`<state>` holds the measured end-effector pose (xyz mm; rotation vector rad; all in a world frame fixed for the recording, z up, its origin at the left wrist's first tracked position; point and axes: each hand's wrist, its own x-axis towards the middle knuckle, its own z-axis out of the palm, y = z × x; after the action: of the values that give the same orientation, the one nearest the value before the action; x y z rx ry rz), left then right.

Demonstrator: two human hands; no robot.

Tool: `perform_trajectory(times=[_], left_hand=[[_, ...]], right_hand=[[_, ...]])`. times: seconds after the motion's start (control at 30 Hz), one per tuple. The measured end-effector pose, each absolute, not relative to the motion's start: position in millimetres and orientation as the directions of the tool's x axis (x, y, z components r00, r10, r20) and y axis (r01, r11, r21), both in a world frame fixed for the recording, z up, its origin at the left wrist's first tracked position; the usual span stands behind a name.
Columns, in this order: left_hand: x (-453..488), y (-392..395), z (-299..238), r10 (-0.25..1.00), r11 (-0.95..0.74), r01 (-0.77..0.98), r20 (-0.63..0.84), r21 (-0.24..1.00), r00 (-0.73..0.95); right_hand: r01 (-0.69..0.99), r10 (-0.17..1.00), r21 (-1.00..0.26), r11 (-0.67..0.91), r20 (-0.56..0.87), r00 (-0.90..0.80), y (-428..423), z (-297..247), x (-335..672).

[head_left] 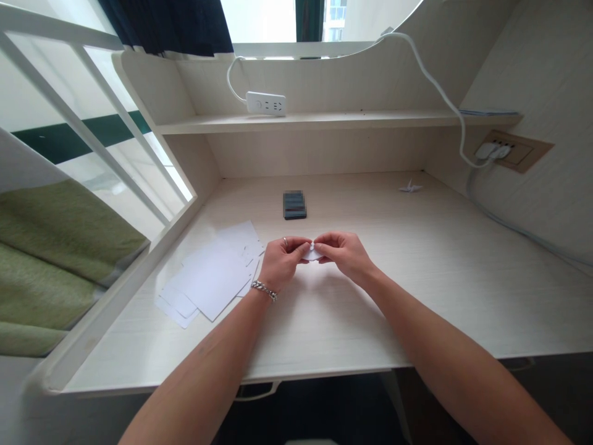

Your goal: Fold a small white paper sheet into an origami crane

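Note:
My left hand (281, 262) and my right hand (345, 253) meet above the middle of the pale wooden desk (417, 290). Both pinch a small folded piece of white paper (313, 253) between fingertips and thumbs. Most of the paper is hidden by the fingers. A ring sits on a left finger and a chain bracelet on the left wrist. To the left of my hands lies a loose pile of white paper sheets (208, 278).
A small dark phone-like object (294, 205) lies farther back on the desk. A folded white paper crane (410, 187) stands at the back right. A white power strip (265, 103) rests on the shelf, its cable running to a wall socket (503, 150). A bed with green bedding (50, 247) is left.

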<state>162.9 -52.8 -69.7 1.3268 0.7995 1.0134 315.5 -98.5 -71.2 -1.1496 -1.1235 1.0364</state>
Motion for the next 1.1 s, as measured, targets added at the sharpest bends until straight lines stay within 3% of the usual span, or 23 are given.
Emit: perform_trajectory(times=[0.2,0.43,1.1], left_hand=[[163.9,-51.8,-71.4,0.929,-0.086,-0.153,0.135,0.984,0.344],[162.9,-51.4,-73.4,0.918,-0.199,-0.07,0.211,0.977,0.337],[161.6,-52.2,-75.2,0.908,-0.192,-0.062,0.201,0.979,0.368]], right_hand=[[-0.12,0.979,-0.985,0.12,0.098,0.177,-99.5,-69.0,311.3],[-0.074,0.983,-0.991,0.108,0.096,0.155,-98.8,-73.8,311.0],[-0.027,0.981,-0.995,0.099,0.094,0.167,-97.0,-75.0,315.7]])
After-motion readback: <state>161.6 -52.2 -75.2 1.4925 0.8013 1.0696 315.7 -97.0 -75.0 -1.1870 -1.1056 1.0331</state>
